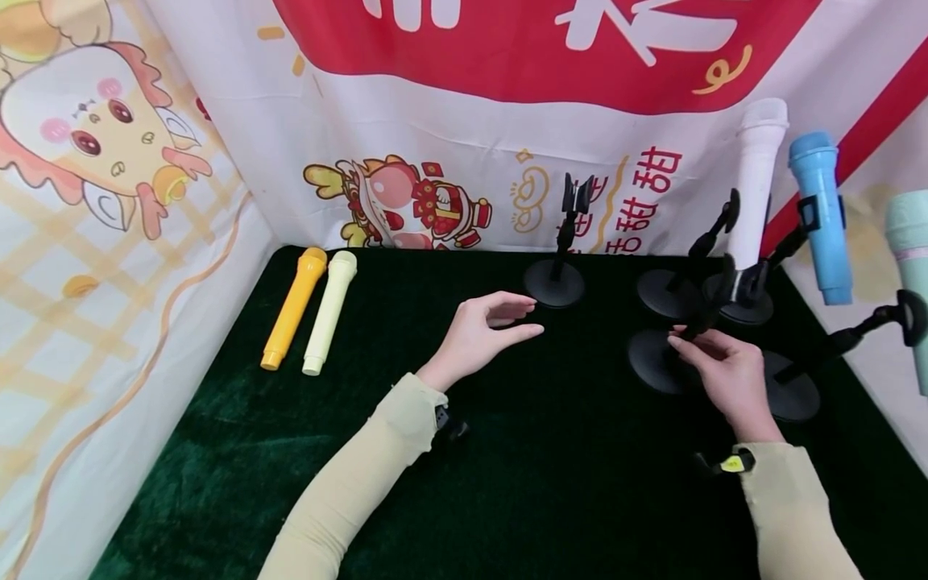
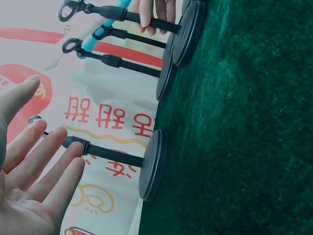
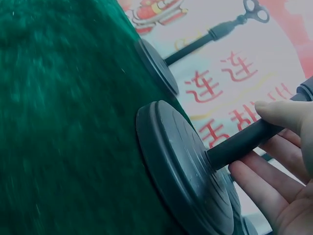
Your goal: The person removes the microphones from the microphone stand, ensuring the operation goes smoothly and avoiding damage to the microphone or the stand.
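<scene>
My right hand (image 1: 728, 379) pinches the pole of a black microphone stand (image 1: 652, 362) between thumb and fingers. In the right wrist view, the round base (image 3: 171, 161) of that stand rests on the green cloth. My left hand (image 1: 482, 329) is in mid-air with fingers extended and nothing in it, nearest to another black microphone stand (image 1: 554, 282) at the back. That stand's clip holds no microphone. A white microphone (image 1: 757, 177) and a blue microphone (image 1: 822, 217) stand at the right; which stand bears the white one I cannot tell.
An orange microphone (image 1: 293, 310) and a pale yellow microphone (image 1: 329, 314) lie side by side on the dark green cloth (image 1: 217, 459). A mint green microphone (image 1: 909, 266) is at the right edge, by another stand (image 1: 793, 387). A printed curtain (image 1: 435, 121) hangs behind.
</scene>
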Tool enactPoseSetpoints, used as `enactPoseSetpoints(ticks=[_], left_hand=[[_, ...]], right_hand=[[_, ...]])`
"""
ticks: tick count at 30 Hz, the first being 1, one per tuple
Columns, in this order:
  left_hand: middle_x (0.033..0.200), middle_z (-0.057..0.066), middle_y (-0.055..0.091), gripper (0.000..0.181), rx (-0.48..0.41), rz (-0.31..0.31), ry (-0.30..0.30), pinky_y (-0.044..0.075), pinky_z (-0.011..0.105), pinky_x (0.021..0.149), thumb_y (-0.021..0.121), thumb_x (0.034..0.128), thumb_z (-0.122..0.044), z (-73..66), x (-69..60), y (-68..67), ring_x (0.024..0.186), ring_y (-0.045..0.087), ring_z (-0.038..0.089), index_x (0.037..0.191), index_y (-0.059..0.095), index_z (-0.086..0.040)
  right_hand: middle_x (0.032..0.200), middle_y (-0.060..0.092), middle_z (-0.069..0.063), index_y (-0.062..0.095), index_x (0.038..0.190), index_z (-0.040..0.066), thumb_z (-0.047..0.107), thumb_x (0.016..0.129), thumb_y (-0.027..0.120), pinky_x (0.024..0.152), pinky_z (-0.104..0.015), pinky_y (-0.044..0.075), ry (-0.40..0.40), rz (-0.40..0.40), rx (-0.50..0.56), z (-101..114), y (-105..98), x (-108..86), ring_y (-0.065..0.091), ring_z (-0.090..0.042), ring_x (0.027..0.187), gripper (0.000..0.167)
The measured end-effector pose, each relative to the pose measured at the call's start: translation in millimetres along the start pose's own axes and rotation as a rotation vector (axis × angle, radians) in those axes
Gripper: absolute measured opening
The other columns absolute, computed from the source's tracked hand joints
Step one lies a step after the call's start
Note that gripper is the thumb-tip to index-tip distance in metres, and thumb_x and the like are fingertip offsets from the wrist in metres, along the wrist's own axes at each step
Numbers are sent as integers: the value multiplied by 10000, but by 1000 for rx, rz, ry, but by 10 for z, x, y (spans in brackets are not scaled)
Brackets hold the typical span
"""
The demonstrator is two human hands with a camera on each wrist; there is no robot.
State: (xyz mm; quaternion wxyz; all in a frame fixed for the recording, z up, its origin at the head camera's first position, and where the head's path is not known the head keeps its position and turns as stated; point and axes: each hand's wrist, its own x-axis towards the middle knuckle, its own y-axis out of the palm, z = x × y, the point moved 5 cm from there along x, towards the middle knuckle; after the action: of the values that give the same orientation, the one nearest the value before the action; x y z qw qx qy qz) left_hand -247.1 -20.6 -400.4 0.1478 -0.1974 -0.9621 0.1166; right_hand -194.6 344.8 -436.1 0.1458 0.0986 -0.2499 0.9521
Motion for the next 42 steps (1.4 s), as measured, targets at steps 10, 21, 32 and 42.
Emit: enactPoseSetpoints(ticks=[10,21,32,42], left_hand=[[1213,-97,686,409,0,3,6,517,315,982,778,897,-453,2,17,-5,1139,647,125,1228,711,-222],[1213,-94,687,382,-13,6,-5,511,369,1002,784,901,-426,12,36,-1,1126,642,84,1222,713,-232],[1217,-108,683,405,-17,1,-5,507,396,1010,788,891,-445,15,46,-7,1129,637,78,1229,710,-235],[1230,-87,682,410,-20,-2,-16,499,384,1019,792,888,-443,35,49,-4,1143,631,83,1231,708,-236]], right_hand=[[1191,725,-63,754,1155,47,280,935,767,743,-122,535,90,-49,-54,-154,-300,-67,689,9,904,320],[1190,694,-49,689,1307,105,528,887,751,720,-51,447,196,-15,-268,-74,-444,-188,591,70,928,599],[1249,696,-112,709,1303,121,624,889,691,725,-136,459,272,69,-342,-103,-395,-393,576,-107,1047,652],[1360,642,-83,606,1436,146,515,901,743,782,-71,482,237,108,-154,103,-123,-412,636,-54,1133,664]])
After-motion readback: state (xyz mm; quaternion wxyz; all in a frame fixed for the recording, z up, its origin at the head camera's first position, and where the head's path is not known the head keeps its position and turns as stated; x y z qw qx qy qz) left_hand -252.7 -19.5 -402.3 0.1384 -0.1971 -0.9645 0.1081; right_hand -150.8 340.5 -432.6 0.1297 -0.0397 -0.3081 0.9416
